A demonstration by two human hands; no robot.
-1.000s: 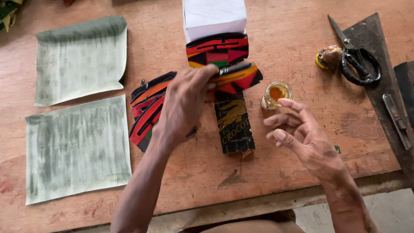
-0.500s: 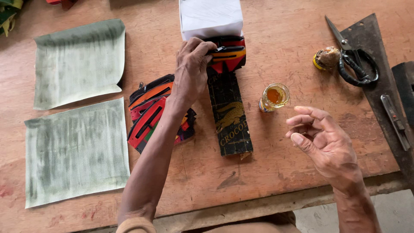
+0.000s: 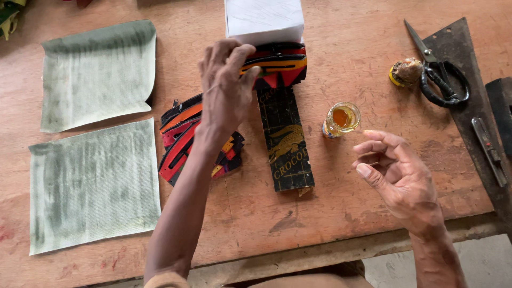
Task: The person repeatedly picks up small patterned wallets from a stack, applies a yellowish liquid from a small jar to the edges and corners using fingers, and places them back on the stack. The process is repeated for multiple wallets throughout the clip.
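Moved since earlier: left hand (image 3: 226, 85) has travelled up the table from the heap of straps to the far end of the dark board; right hand (image 3: 397, 176) has drawn back from the jar toward the near edge.
Left hand: palm down, fingers bent, fingertips pressing a red, orange and black patterned fabric strap (image 3: 277, 64); whether they pinch it I cannot tell.
Strap direction: long axis runs left to right across the table, crosswise over the far end of the board, just below the white box.
Right hand: hovers half open, palm turned up, fingers loosely curled, holding nothing, near the jar but apart from it.
Dark rectangular board with a gold crocodile picture and lettering (image 3: 285, 141): one, long axis pointing from the person toward the box.
White paper-wrapped box (image 3: 264, 18): one, plain, at the far edge, touching the strap.
Heap of matching patterned straps (image 3: 184, 141): several, count unclear, lying slanted left of the board under the left forearm.
Grey-green rectangular cloth sheets (image 3: 96, 181): two, one beyond the other, at the left.
Small glass jar of amber liquid (image 3: 341, 118): one, right of the board.
Black-handled scissors (image 3: 440, 80): one pair, far right.
Wooden table (image 3: 346, 213): brown, worn.
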